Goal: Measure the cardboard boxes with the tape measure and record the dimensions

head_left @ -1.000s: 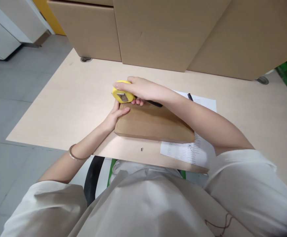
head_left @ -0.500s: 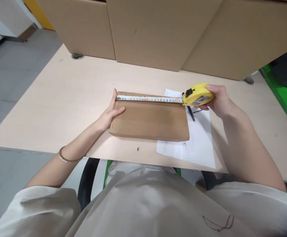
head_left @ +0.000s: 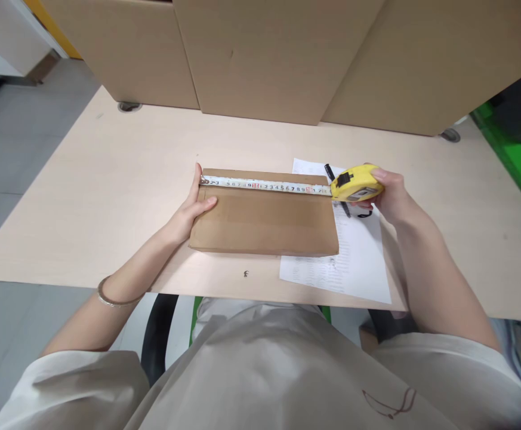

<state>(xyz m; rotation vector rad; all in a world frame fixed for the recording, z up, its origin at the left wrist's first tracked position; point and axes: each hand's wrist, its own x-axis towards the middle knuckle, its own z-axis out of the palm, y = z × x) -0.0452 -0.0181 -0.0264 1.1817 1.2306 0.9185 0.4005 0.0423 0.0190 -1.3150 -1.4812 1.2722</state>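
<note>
A flat brown cardboard box (head_left: 264, 221) lies on the desk in front of me. My left hand (head_left: 189, 210) grips its left end, thumb on top and fingers along the side, by the metal hook of the tape. The white tape blade (head_left: 269, 186) stretches across the top of the box near its far edge. At the box's right end, my right hand (head_left: 390, 192) is closed around the yellow tape measure (head_left: 356, 183). Partly hidden under the tape measure is a black pen (head_left: 345, 209), resting on a printed paper sheet (head_left: 363, 263) that the box partly covers.
Large cardboard boxes (head_left: 269, 60) line the back of the pale wooden desk (head_left: 108, 197). Cable holes (head_left: 129, 107) show by the left and right boxes. A small dark mark (head_left: 246, 273) is near the front edge. Something green (head_left: 506, 149) stands beyond the right side.
The tape measure has come down level with the box's right edge, and more of the pen shows. My left hand stays on the box's left end. The whole view has shifted slightly.
</note>
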